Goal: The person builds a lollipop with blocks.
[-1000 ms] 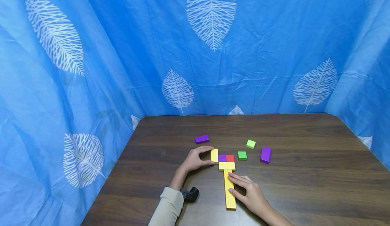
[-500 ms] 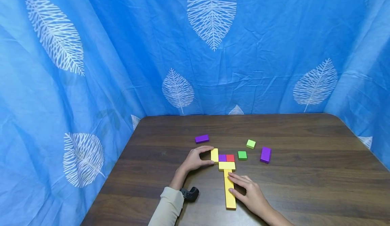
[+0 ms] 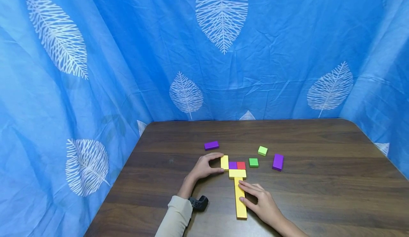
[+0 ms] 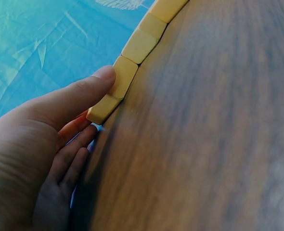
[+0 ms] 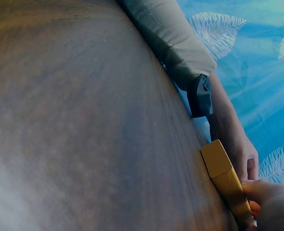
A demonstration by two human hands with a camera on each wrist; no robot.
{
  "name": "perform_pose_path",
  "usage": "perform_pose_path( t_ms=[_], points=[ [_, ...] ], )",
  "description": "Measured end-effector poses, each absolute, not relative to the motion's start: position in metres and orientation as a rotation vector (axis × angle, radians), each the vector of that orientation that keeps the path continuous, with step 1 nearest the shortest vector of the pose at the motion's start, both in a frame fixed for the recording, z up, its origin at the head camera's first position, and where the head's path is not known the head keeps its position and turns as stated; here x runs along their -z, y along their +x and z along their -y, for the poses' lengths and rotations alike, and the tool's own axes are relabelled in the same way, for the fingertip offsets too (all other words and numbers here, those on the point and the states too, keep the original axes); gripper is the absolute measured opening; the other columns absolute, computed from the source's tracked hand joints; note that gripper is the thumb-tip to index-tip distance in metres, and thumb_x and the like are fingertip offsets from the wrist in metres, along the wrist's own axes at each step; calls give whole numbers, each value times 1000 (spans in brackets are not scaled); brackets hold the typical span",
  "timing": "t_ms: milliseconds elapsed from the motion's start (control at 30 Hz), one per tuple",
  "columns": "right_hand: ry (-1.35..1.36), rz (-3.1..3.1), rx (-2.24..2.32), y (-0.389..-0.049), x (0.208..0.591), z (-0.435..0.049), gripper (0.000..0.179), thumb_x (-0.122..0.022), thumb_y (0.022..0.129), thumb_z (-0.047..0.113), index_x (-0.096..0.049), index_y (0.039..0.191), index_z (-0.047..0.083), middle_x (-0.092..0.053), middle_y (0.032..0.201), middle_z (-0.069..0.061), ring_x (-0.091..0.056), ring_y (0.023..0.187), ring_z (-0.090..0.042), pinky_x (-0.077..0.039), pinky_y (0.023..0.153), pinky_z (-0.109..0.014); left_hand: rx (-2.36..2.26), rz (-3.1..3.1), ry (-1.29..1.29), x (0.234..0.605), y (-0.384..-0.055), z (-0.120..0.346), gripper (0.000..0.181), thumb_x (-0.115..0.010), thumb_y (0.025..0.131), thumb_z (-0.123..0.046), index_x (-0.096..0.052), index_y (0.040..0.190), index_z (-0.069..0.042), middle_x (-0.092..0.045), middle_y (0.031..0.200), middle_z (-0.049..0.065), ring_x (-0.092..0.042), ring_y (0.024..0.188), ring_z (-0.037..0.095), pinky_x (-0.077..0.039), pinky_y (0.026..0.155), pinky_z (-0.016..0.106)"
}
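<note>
At the left of a flat block layout, my left hand (image 3: 202,167) pinches a pale yellow block (image 3: 225,163), thumb at its near end and index finger at its far end. Beside that block sit a small purple block (image 3: 233,165) and a red block (image 3: 241,165), above a crosswise yellow block (image 3: 237,174). From there a strip of yellow runs toward the front, ending in a long yellow block (image 3: 241,208). My right hand (image 3: 262,202) touches the strip's right side with thumb and fingertips; the right wrist view shows the thumb (image 5: 257,188) against the long block's side.
Behind the layout lie a purple block (image 3: 211,145) at left, a green block (image 3: 254,163), a lime block (image 3: 263,150) and another purple block (image 3: 278,162) at right. A black device (image 3: 199,203) is on the left wrist. Blue leaf-patterned cloth (image 3: 281,52) hangs behind the wooden table (image 3: 319,194).
</note>
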State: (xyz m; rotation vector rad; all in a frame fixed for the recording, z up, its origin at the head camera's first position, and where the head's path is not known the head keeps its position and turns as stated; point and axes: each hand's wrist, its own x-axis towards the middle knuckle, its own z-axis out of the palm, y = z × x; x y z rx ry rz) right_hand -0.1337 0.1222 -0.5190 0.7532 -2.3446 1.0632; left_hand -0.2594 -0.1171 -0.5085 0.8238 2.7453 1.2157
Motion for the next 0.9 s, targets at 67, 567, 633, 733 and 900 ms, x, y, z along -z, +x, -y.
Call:
perform_pose_path(
  t_ms=[67,567,633,733,900],
  points=[
    [749,2351,-1063,-134,519,-122,39,-79,72,15,-69,109,8,-63,117,2,-59,97,-12,-34,89,-8,-1210,-2744,820,508,-260,117,60,-75,74,-41,-58,127,-18,-56,127,-3,-45,122,15,-34,102,37],
    [764,2368,-1055,-134,519,-123,37,-76,76,19,-69,110,8,-63,118,1,-58,98,-12,-39,88,-14,-1188,-2727,821,505,-260,119,62,-75,75,-42,-57,128,-17,-54,129,-2,-44,123,15,-34,102,37],
    [766,2368,-1057,-134,519,-123,37,-76,76,19,-69,110,8,-63,118,1,-58,98,-13,-39,88,-13,-1186,-2723,822,504,-260,119,62,-74,75,-42,-56,129,-17,-54,129,-2,-44,123,15,-35,102,37],
    [763,2362,-1054,-134,520,-123,37,-76,76,19,-69,110,8,-63,118,1,-58,98,-13,-38,89,-12,-1185,-2726,829,501,-261,118,59,-72,77,-42,-57,128,-16,-55,127,-1,-46,121,16,-37,99,36],
    [755,2344,-1065,-136,521,-123,38,-78,73,16,-69,109,8,-63,117,2,-59,97,-12,-36,89,-9,-1184,-2732,870,489,-265,111,54,-69,81,-41,-58,126,-13,-57,126,0,-48,119,17,-39,98,38]
  ],
)
